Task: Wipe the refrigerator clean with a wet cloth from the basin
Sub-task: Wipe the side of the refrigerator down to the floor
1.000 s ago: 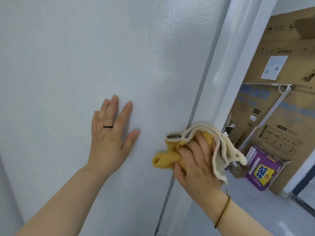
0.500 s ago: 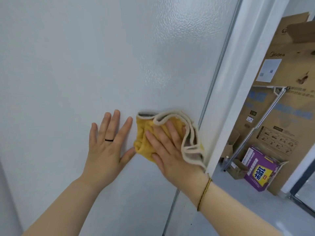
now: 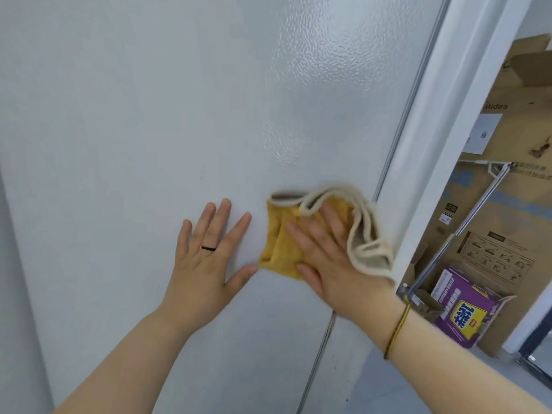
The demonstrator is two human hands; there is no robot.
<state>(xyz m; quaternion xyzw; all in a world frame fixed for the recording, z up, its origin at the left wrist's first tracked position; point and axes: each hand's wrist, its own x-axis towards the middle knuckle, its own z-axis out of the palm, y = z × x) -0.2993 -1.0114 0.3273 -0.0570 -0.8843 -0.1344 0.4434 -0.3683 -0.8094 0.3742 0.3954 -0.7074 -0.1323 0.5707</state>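
1. Head view, the only one given: the fridge (image 3: pixel 149 115), a pale pebbled panel, fills most of the frame and serves as the landmark for all that follows.
2. The cloth (image 3: pixel 280 243), yellow with a cream border, is pressed flat against the fridge panel, just left of the fridge's vertical metal trim (image 3: pixel 397 144). Its loose cream edge is bunched up and hangs over toward that trim.
3. The right hand (image 3: pixel 325 252) is laid on the cloth with fingers straight and spread, so the cloth is pushed against the fridge rather than gripped; a broad flat palm is judged to give even pressure for wiping.
4. The left hand (image 3: pixel 206 264) is rested flat on the bare fridge panel, just left of the cloth, fingers straight and slightly apart, nothing held. A dark ring is worn on one finger. It is probably placed there for bracing while the other hand wipes.
5. The thumb of the left hand is nearly touching the cloth's lower left corner; whether contact is made cannot be told.
6. Right of the fridge, beyond a white frame (image 3: pixel 442 174), cardboard (image 3: pixel 493 234) and a purple box (image 3: pixel 466 312) are seen on the floor.
7. No basin is seen in this view.
8. The wiping step is judged to be under way; the share of the fridge already cleaned cannot be told.
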